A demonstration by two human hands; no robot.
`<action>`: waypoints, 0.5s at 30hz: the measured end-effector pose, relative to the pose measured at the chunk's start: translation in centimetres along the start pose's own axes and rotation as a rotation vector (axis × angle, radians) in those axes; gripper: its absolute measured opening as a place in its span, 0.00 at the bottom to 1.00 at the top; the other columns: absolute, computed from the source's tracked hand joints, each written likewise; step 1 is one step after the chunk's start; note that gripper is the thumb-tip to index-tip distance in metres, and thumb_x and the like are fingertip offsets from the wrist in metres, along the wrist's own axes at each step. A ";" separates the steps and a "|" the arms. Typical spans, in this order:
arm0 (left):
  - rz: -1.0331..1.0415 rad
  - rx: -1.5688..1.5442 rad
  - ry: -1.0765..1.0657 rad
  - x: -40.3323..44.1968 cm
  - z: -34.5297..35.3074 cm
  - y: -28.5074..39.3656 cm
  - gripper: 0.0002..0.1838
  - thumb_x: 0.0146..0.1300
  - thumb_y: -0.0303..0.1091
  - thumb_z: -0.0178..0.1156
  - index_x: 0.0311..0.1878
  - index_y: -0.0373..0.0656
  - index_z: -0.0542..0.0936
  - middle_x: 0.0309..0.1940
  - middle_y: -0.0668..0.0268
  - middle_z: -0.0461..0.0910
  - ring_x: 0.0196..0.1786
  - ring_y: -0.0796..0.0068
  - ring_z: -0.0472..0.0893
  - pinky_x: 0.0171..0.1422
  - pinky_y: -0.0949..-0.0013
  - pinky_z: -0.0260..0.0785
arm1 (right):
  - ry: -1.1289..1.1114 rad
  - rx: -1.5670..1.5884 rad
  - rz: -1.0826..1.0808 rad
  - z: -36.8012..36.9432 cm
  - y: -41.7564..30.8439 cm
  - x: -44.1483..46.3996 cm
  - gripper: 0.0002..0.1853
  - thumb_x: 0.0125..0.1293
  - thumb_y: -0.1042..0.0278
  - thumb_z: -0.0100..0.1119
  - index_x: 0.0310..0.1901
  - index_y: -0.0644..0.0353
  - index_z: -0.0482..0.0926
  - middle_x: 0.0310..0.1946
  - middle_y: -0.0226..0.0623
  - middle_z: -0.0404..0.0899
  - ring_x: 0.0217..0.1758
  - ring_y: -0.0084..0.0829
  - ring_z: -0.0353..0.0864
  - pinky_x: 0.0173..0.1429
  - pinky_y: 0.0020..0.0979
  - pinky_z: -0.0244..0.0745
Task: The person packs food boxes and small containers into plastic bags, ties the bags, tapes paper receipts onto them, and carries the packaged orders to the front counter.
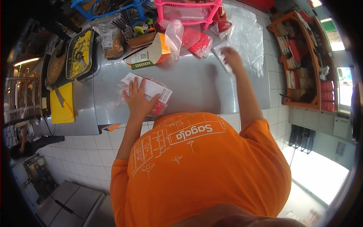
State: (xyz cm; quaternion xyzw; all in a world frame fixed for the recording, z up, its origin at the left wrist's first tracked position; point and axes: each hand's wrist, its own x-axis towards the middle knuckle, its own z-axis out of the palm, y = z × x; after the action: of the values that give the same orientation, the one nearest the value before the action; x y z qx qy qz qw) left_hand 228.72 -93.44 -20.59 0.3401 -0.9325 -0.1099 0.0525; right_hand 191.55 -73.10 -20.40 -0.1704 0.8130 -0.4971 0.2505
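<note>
My left hand (139,99) lies flat with fingers spread, pressing a white printed receipt (154,89) onto a red packet in clear plastic (159,108) on the steel table (193,90). Farther out, my right hand (232,60) is over the left edge of a stack of clear plastic bags (247,41). Its fingers are curled and slightly blurred; what is between them, if anything, is hidden. Just left of that hand is a red and white package (200,46). An orange, white and green carton (149,55) stands beyond my left hand.
A pink basket (187,8) and a blue basket (113,10) stand at the back. To the left are bagged bread (112,44), a tray of yellow food (80,55), and a knife (63,100) on a yellow board (61,113). An orange shelf (315,56) stands right.
</note>
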 end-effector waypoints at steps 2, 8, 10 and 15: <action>-0.011 -0.006 0.002 0.0 0.0 0.1 0.47 0.46 0.65 0.64 0.69 0.54 0.65 0.72 0.58 0.55 0.75 0.51 0.51 0.71 0.31 0.35 | 0.143 -0.118 -0.129 -3.7 0.4 7.1 0.22 0.62 0.55 0.59 0.49 0.64 0.79 0.38 0.39 0.82 0.37 0.29 0.79 0.46 0.31 0.74; -0.041 -0.014 0.019 0.2 -0.1 1.0 0.46 0.45 0.62 0.67 0.68 0.55 0.67 0.71 0.57 0.57 0.74 0.50 0.52 0.72 0.34 0.34 | 0.030 -0.124 -0.203 -6.6 -0.1 21.1 0.23 0.60 0.49 0.62 0.45 0.63 0.82 0.35 0.36 0.81 0.33 0.28 0.75 0.41 0.32 0.70; -0.040 -0.020 0.029 0.2 0.1 0.8 0.46 0.44 0.62 0.67 0.67 0.54 0.68 0.71 0.57 0.58 0.74 0.49 0.52 0.72 0.34 0.33 | -0.168 -0.171 0.073 -7.0 -3.0 21.6 0.22 0.59 0.48 0.62 0.41 0.61 0.84 0.31 0.33 0.80 0.27 0.24 0.70 0.34 0.32 0.66; -0.059 -0.078 0.020 0.5 -0.5 1.3 0.46 0.42 0.58 0.69 0.67 0.54 0.68 0.71 0.57 0.58 0.74 0.49 0.52 0.73 0.36 0.32 | -0.230 -0.027 0.232 -7.6 -1.7 24.5 0.19 0.58 0.44 0.64 0.31 0.54 0.83 0.29 0.24 0.78 0.27 0.20 0.61 0.34 0.29 0.59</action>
State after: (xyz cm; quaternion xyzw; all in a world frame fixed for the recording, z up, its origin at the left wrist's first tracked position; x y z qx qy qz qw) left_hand 227.67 -92.88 -19.80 0.3661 -0.9165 -0.1441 0.0718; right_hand 167.24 -81.23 -21.81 -0.1345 0.8000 -0.4309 0.3953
